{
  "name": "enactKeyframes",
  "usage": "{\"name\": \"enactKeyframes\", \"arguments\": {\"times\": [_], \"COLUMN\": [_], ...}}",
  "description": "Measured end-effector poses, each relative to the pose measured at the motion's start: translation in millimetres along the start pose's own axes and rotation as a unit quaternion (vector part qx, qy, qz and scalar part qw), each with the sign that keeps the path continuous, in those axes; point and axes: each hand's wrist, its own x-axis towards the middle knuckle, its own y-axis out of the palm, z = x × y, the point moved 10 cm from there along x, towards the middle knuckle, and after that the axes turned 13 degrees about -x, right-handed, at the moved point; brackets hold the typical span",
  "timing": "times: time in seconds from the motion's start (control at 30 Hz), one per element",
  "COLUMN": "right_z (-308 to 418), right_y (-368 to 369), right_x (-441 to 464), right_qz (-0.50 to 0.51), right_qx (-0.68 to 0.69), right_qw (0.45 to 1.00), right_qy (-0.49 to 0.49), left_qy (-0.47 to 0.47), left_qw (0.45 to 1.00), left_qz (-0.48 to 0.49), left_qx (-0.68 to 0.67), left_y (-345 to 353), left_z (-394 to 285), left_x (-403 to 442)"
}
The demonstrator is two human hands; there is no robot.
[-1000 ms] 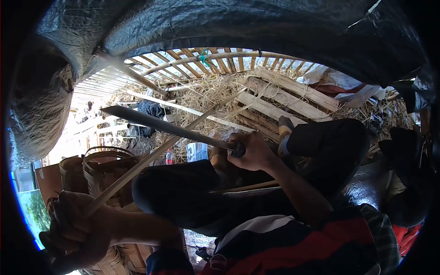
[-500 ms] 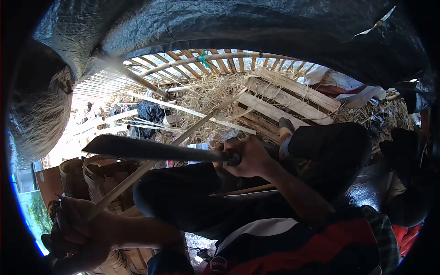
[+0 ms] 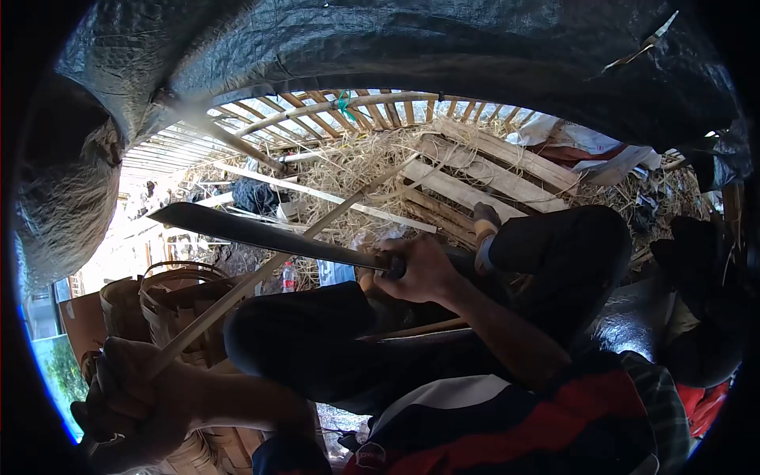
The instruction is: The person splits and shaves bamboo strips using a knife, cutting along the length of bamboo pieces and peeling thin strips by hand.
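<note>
My right hand (image 3: 421, 267) is closed round the handle of a machete (image 3: 269, 235). Its long dark blade points left and crosses over a bamboo strip (image 3: 212, 315); whether the two touch I cannot tell. At the lower left, my left hand (image 3: 131, 396) grips the near end of that strip, which runs up and away to the right over my bent leg. The far end of the strip reaches the straw by some wooden planks (image 3: 459, 186). The machete's handle is mostly hidden in my fist.
Woven bamboo baskets (image 3: 178, 305) stand at the left, beside my knee. Straw and shavings (image 3: 356, 166) cover the ground ahead, with a pale strip (image 3: 332, 200) lying across. A slatted bamboo fence (image 3: 388, 111) curves behind. Dark plastic sheeting (image 3: 443, 47) hangs overhead.
The machete's tip has risen, so the blade now slopes down more towards my right hand. My right hand has shifted slightly left. My left hand keeps its grip on the bamboo strip.
</note>
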Motion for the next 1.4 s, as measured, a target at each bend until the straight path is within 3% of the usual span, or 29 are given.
{"name": "enactKeyframes", "arguments": {"times": [0.03,0.1,0.13,0.17,0.27,0.3,0.37,0.4,0.47,0.53,0.6,0.67,0.7,0.77,0.83,0.9,0.93,1.0,1.03,1.1,1.23,1.3,1.37,1.4], "right_z": [-33,-91,-111,-104,-93,-80,-30,-21,7,-27,-140,-146,-148,-164,-159,-147,-137,-118,-98,-65,-20,-25,-43,-86], "right_y": [21,45,48,50,50,40,2,-4,6,41,84,68,70,72,64,59,54,41,33,21,8,23,50,71], "right_x": [0,-10,-10,-9,-10,-7,-7,-7,-3,-3,-9,-11,-10,-18,-14,-10,-6,-1,4,8,5,4,4,-1], "right_qz": [0.081,0.062,0.045,0.047,0.049,0.047,-0.046,-0.042,0.063,0.079,0.097,0.053,0.056,0.057,0.038,0.023,0.008,-0.007,-0.021,-0.03,-0.043,-0.018,0.007,0.018], "right_qx": [-0.076,-0.074,-0.07,-0.087,-0.027,-0.028,0.035,0.035,0.022,0.027,0.009,-0.156,-0.153,-0.091,-0.039,0.018,0.032,0.045,0.066,0.096,0.079,0.073,0.069,0.03], "right_qw": [0.991,0.987,0.982,0.98,0.977,0.978,0.994,0.994,0.998,0.997,0.966,0.957,0.958,0.945,0.95,0.951,0.956,0.961,0.972,0.988,0.996,0.997,0.997,0.989], "right_qy": [0.077,0.125,0.17,0.175,0.204,0.202,0.092,0.093,0.011,0.001,0.238,0.238,0.237,0.308,0.309,0.308,0.292,0.274,0.222,0.117,0.03,0.035,0.041,0.143], "left_qy": [-0.021,-0.039,0.023,0.083,0.07,0.073,0.049,0.048,0.046,0.05,0.062,0.109,0.161,0.124,0.096,-0.045,-0.045,0.078,0.078,-0.057,-0.035,0.061,0.02,-0.02], "left_qw": [0.999,0.995,1.0,0.989,0.992,0.992,0.998,0.998,0.997,0.997,0.996,0.981,0.97,0.984,0.993,0.989,0.989,0.995,0.994,0.985,0.989,0.997,0.999,0.997], "left_qz": [0.023,0.051,-0.016,-0.085,-0.076,-0.076,0.002,0.0,-0.022,-0.025,-0.024,-0.099,-0.13,-0.08,-0.032,0.074,0.075,-0.022,-0.022,0.067,0.071,0.029,0.035,0.04], "left_qx": [-0.034,-0.071,0.011,0.093,0.076,0.074,0.033,0.036,0.059,0.061,0.058,0.123,0.128,0.1,0.064,-0.119,-0.118,0.066,0.067,-0.148,-0.126,0.033,-0.01,-0.056], "left_y": [4,14,8,-1,-21,-20,0,-1,-5,-7,-3,0,-2,-16,-16,5,5,-14,-13,6,3,-10,-10,-8], "left_z": [6,16,10,0,-9,-9,-3,-4,-6,-6,-5,-3,-8,-17,-14,12,12,-11,-10,18,14,-7,-1,6], "left_x": [0,0,-3,-8,-3,-4,-7,-8,-7,-8,-10,-19,-24,-15,-9,-5,-6,-7,-6,-3,-3,-2,0,-1]}}
